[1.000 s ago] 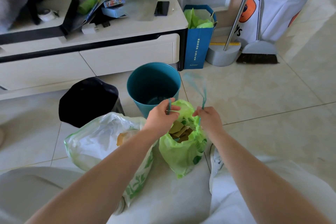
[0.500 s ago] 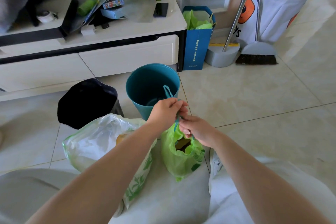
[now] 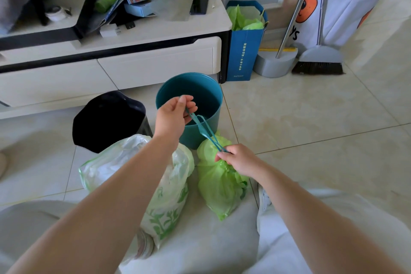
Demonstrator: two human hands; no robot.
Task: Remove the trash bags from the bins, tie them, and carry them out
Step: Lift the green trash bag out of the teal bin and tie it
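Note:
A small green trash bag (image 3: 216, 182) lies on the floor between my knees, its mouth gathered shut. My right hand (image 3: 239, 159) pinches the gathered neck. My left hand (image 3: 172, 115) is raised over the teal bin (image 3: 213, 95) and pulls the bag's teal drawstring (image 3: 203, 128) taut up and to the left. A larger white bag with green leaf print (image 3: 164, 198) rests to the left, partly under my left forearm. The teal bin holds no bag. A black bin (image 3: 109, 119) stands to its left.
A white low cabinet (image 3: 155, 62) with a phone and clutter runs along the back. A blue paper bag (image 3: 245, 46) with green bags stands beside it. A broom, dustpan and a large white bag (image 3: 342, 6) are at the back right. Open tile floor lies to the right.
The green bag's open mouth has been drawn shut. My left hand rose up and left, pulling the drawstring out long, while my right hand dropped to hold the bag's neck.

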